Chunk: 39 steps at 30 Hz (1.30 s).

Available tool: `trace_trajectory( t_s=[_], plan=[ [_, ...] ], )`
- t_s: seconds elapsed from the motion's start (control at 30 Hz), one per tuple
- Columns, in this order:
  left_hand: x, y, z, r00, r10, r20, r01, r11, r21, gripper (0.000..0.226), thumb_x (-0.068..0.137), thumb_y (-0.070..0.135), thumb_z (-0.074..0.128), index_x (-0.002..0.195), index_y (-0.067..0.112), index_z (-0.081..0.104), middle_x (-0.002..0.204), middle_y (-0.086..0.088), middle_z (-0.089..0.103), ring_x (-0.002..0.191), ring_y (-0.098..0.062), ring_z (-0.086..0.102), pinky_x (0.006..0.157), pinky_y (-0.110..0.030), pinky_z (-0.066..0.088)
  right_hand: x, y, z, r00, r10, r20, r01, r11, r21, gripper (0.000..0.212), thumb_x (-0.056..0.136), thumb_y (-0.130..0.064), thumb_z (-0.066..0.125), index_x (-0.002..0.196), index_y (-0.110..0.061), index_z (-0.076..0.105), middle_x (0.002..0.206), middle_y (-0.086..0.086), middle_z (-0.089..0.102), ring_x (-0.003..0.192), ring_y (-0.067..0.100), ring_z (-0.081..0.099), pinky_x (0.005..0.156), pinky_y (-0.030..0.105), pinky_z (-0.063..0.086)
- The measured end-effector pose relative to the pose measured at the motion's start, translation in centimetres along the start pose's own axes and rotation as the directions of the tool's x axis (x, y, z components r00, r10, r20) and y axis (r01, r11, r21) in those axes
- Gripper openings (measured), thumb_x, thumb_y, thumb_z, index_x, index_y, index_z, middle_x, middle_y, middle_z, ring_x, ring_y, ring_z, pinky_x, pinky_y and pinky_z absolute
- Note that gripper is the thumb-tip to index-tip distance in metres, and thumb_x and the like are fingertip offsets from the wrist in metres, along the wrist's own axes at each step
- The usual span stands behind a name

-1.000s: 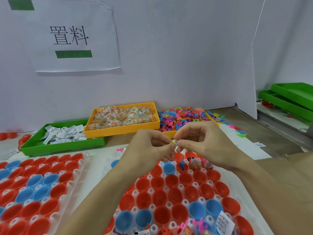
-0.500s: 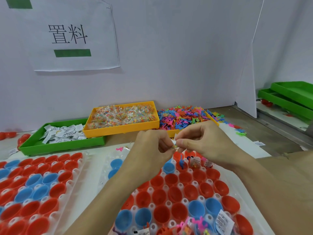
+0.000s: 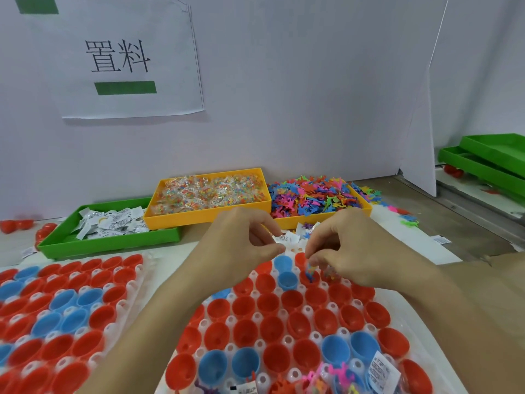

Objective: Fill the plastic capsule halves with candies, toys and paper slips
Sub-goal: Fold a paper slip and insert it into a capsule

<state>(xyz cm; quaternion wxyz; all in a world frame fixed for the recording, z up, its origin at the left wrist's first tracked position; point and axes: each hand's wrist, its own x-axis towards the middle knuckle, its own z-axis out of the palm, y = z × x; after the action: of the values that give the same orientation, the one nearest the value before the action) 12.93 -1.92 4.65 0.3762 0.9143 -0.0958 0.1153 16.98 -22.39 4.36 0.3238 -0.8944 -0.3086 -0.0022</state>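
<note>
Both hands have parted since half a second ago, when they met over one small item. Right hand point(image 3: 349, 251) now dips to the far rows of the near capsule tray point(image 3: 284, 317); its fingers point(image 3: 312, 258) pinch a small blue toy point(image 3: 310, 273), long axis near upright, tip entering a red capsule half point(image 3: 311, 278) directly beneath. Left hand point(image 3: 241, 245) hangs just left of that half, pinching a paper slip point(image 3: 285, 238) lying roughly level. Blue capsule half point(image 3: 287, 280) sits between the hands. Judgement: release needs only a short drop; right hand nearer. Open halves fill the tray's nearer rows. Tray's far edge meets bare desk point(image 3: 181, 251).
</note>
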Motion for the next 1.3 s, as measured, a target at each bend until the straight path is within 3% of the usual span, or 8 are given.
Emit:
trace_trajectory(
  t_s=[0.23, 0.43, 0.57, 0.67, 0.77, 0.93, 1.17, 1.3],
  plan=[
    [0.0, 0.0, -0.3, 1.0, 0.01, -0.024, -0.01, 1.0, 0.002, 0.01, 0.081, 0.019, 0.08, 0.089, 0.019, 0.075, 0.073, 0.007, 0.072, 0.066, -0.006, 0.069, 0.065, -0.022, 0.056, 0.1, 0.2, 0.7, 0.996, -0.006, 0.089, 0.016, 0.993, -0.119, 0.024, 0.085, -0.009, 0.076, 0.075, -0.031, 0.077, 0.079, -0.021, 0.067, 0.078, -0.002, 0.065, 0.066, 0.012, 0.05],
    [0.0, -0.1, -0.6, 0.999, 0.026, -0.033, -0.025, 0.999, 0.026, 0.007, 0.082, 0.022, 0.078, 0.088, 0.022, 0.074, 0.074, 0.007, 0.073, 0.07, -0.007, 0.069, 0.069, -0.028, 0.056, 0.3, 0.3, 1.2, 0.996, -0.011, 0.086, 0.028, 0.981, -0.193, 0.014, 0.085, -0.017, 0.078, 0.079, -0.03, 0.076, 0.084, -0.018, 0.061, 0.079, 0.006, 0.06, 0.074, 0.025, 0.053],
    [0.2, -0.8, -1.1, 0.998, 0.005, -0.061, -0.002, 0.999, 0.052, 0.001, 0.085, 0.024, 0.075, 0.085, 0.023, 0.075, 0.074, 0.008, 0.073, 0.07, -0.004, 0.068, 0.066, -0.021, 0.055, 0.5, 0.7, 1.3, 0.996, -0.019, 0.088, 0.036, 0.981, -0.192, 0.011, 0.084, -0.018, 0.079, 0.078, -0.027, 0.08, 0.079, -0.017, 0.057, 0.076, 0.004, 0.057, 0.064, 0.018, 0.042],
    [0.4, -1.5, -1.5, 0.995, -0.003, -0.1, 0.012, 0.995, 0.094, 0.006, 0.087, 0.02, 0.072, 0.083, 0.022, 0.075, 0.073, 0.009, 0.071, 0.07, 0.0, 0.065, 0.064, -0.01, 0.048, 0.4, 1.1, 1.1, 0.994, -0.053, 0.093, 0.066, 0.987, -0.144, 0.012, 0.085, -0.017, 0.077, 0.08, -0.026, 0.081, 0.078, -0.018, 0.061, 0.078, 0.001, 0.059, 0.066, 0.017, 0.043],
    [0.5, -2.1, -1.8, 0.993, -0.031, -0.112, 0.046, 0.99, 0.13, 0.009, 0.09, 0.02, 0.069, 0.083, 0.023, 0.075, 0.072, 0.013, 0.069, 0.07, 0.001, 0.063, 0.063, -0.008, 0.046, 0.3, 1.6, 0.4, 0.996, -0.083, 0.042, 0.087, 0.993, -0.079, 0.015, 0.087, -0.016, 0.075, 0.08, -0.028, 0.081, 0.074, -0.024, 0.063, 0.082, -0.002, 0.06, 0.067, 0.013, 0.045],
    [1.2, -3.0, -1.5, 0.993, -0.091, -0.072, 0.106, 0.966, 0.235, 0.011, 0.092, 0.019, 0.065, 0.09, 0.022, 0.076, 0.079, 0.015, 0.068, 0.073, 0.002, 0.061, 0.06, -0.007, 0.045, 0.4, 3.1, -1.2, 0.981, -0.065, -0.181, 0.076, 0.995, 0.058, 0.019, 0.09, -0.014, 0.072, 0.084, -0.03, 0.08, 0.076, -0.026, 0.07, 0.081, -0.005, 0.063, 0.067, 0.005, 0.043],
    [6.3, -3.0, 3.0, 0.993, -0.074, 0.093, 0.031, 0.916, 0.4, 0.019, 0.097, 0.009, 0.059, 0.108, 0.012, 0.074, 0.112, -0.004, 0.07, 0.09, -0.014, 0.06, 0.077, -0.024, 0.047, 0.8, 5.4, -1.6, 0.936, 0.033, -0.351, -0.003, 0.996, 0.087, 0.02, 0.091, -0.009, 0.069, 0.085, -0.026, 0.079, 0.078, -0.019, 0.072, 0.071, -0.006, 0.06, 0.061, 0.004, 0.04],
    [8.5, -2.9, 4.3, 0.966, -0.119, 0.231, -0.007, 0.876, 0.482, 0.018, 0.091, 0.006, 0.067, 0.108, 0.007, 0.074, 0.11, -0.009, 0.072, 0.098, -0.023, 0.067, 0.089, -0.039, 0.055, 1.0, 5.9, -1.3, 0.942, 0.052, -0.332, -0.019, 0.995, 0.1, 0.019, 0.093, -0.014, 0.068, 0.087, -0.028, 0.078, 0.081, -0.015, 0.073, 0.075, 0.002, 0.064, 0.064, 0.008, 0.045]
  ],
)
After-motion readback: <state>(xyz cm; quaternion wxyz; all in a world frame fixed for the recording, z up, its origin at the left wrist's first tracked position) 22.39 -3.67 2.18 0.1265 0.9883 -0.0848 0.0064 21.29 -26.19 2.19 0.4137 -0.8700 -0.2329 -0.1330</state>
